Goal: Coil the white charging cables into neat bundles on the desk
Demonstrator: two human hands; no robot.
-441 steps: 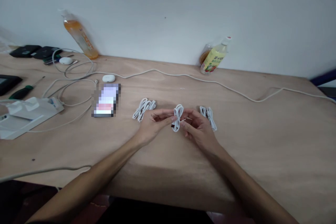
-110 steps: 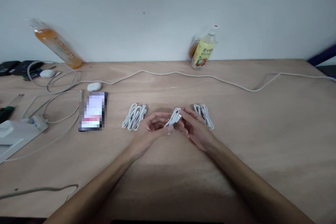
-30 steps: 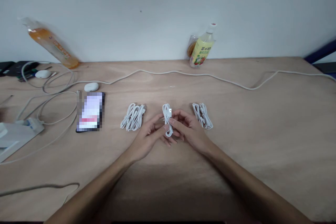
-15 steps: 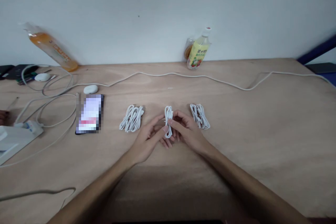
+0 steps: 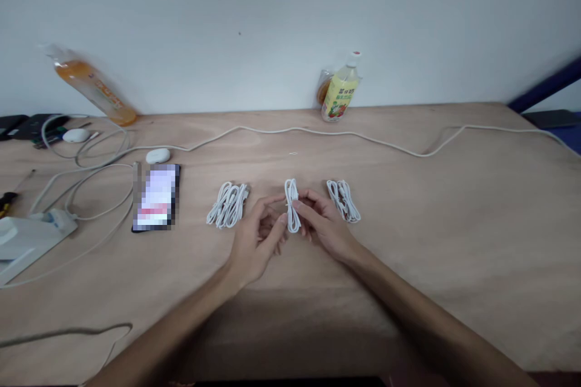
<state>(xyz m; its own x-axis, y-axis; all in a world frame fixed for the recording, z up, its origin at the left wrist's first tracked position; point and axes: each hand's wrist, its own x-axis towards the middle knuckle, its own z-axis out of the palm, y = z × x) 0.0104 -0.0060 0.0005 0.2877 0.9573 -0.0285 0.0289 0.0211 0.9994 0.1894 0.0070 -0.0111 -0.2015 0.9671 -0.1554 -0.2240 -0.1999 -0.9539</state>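
Above the middle of the table, a coiled white cable [image 5: 293, 217] stands nearly upright between my two hands. My right hand [image 5: 329, 224] pinches it, with the thumb across its front. On its left side my left hand [image 5: 256, 236] has the thumb and forefinger against the coil's edge; its other fingers curl underneath, partly hidden. To the left lie several bundled white cables [image 5: 228, 205], close to my left hand. Just beyond my right hand lie more bundled white cables [image 5: 344, 201].
A phone [image 5: 157, 196], a white earbud case [image 5: 158, 156] and a power strip [image 5: 36, 242] lie at left. An orange drink bottle [image 5: 97, 91] and a yellow-labelled bottle [image 5: 341, 94] lean by the wall. One long cable [image 5: 345, 132] crosses the back. A black-and-yellow handle [image 5: 6, 202] shows at left.
The coiled cable has shifted slightly up and turned a little in my fingers. My left fingers have curled in. Another person's hand at the left edge has gone, exposing the black-and-yellow handle.
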